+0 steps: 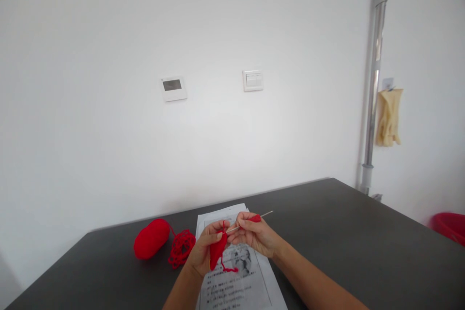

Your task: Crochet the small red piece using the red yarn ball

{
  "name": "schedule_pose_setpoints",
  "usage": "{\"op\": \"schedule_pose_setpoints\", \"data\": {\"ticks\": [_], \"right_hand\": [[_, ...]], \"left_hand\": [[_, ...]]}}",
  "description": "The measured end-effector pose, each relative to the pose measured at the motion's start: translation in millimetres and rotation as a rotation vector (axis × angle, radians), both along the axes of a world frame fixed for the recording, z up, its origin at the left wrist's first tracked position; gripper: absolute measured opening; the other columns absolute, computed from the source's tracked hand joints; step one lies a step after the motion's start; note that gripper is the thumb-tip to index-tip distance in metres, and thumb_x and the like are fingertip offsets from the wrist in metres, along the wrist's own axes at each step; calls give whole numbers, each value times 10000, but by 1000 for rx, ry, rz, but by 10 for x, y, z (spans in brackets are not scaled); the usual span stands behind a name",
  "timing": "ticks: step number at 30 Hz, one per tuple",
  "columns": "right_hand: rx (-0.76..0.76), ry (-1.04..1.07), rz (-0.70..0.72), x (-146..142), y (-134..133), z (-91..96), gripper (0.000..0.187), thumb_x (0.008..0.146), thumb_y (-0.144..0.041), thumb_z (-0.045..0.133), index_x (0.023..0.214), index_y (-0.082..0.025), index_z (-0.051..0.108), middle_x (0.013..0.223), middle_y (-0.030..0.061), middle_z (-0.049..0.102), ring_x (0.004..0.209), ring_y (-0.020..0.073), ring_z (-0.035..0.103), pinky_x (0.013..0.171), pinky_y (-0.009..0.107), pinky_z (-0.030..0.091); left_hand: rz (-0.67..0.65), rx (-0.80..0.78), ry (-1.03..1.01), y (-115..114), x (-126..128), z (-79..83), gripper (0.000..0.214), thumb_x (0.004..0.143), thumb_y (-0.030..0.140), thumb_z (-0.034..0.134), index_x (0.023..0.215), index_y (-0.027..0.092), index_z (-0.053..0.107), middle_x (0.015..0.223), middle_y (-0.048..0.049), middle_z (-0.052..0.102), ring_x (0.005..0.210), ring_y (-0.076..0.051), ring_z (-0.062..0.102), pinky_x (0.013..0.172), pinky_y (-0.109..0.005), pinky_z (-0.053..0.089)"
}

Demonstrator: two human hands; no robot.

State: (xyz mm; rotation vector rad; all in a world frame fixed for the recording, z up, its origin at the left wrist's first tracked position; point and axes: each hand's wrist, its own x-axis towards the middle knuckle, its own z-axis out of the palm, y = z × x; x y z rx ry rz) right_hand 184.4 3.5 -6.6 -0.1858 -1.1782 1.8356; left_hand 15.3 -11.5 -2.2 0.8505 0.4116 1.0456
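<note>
My left hand is closed on a small red crocheted piece, which hangs down below the fingers. A loose yarn tail dangles from it over the paper. In my right hand is a crochet hook with a red handle and a thin metal shaft. The hook's working end reaches the top of the red piece, between the two hands. Whether a loop sits on it is too small to tell. To the left lie a ball of red yarn and a loose tangle of yarn.
Printed sheets of paper lie under my hands on the dark table. Behind it rises a white wall with a panel and a switch. Yellow gloves hang beside a metal pole. A red object stands at right.
</note>
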Motion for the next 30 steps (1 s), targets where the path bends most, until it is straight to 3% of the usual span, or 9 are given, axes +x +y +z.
{"op": "schedule_pose_setpoints", "data": {"ticks": [7,11,14,18,22,26,30], "right_hand": [[111,-24,-271,-145,-82,39,289,816,-404,670,776,-167,511,746,49,703,666,159,700,656,282,554],[297,-124,-442,-149,-131,63,208,847,-368,634,796,-171,595,787,50,703,669,166,684,674,315,558],[511,-235,-550,-90,-164,75,138,840,-317,643,819,-185,677,895,68,705,821,188,670,787,327,530],[816,-388,-589,7,-163,85,132,857,-275,614,910,-219,720,1066,80,693,979,209,622,901,357,472],[1011,-490,-617,56,-105,80,148,876,-230,585,953,-242,710,1150,67,676,1069,226,574,977,408,413],[1089,-533,-648,48,-78,68,178,901,-205,539,1014,-220,677,1075,74,698,1040,213,584,947,383,440],[1058,-551,-693,17,-92,63,173,918,-233,509,934,-192,676,923,81,703,907,196,607,842,337,481]], "left_hand": [[89,-51,-28,80,-58,-66,251,607,132,810,822,148,682,720,-14,737,581,-84,660,588,-146,503],[86,-101,-52,92,-52,-65,197,628,131,797,791,122,687,694,-19,700,572,-76,622,563,-148,487],[57,-143,-46,98,-48,-68,151,663,123,771,781,90,683,683,-38,671,585,-79,600,541,-147,467],[30,-182,-19,113,-72,-94,164,629,129,796,739,97,679,647,-18,655,542,-57,571,518,-132,445],[28,-181,32,125,-97,-99,241,550,159,850,730,104,699,633,-12,666,542,-61,585,534,-135,454],[42,-131,109,133,-93,-70,242,559,151,842,757,88,720,605,-21,666,498,-57,569,522,-143,444],[83,-52,179,110,-75,-43,202,611,150,805,786,77,735,644,-56,697,554,-99,614,585,-182,467]]}}
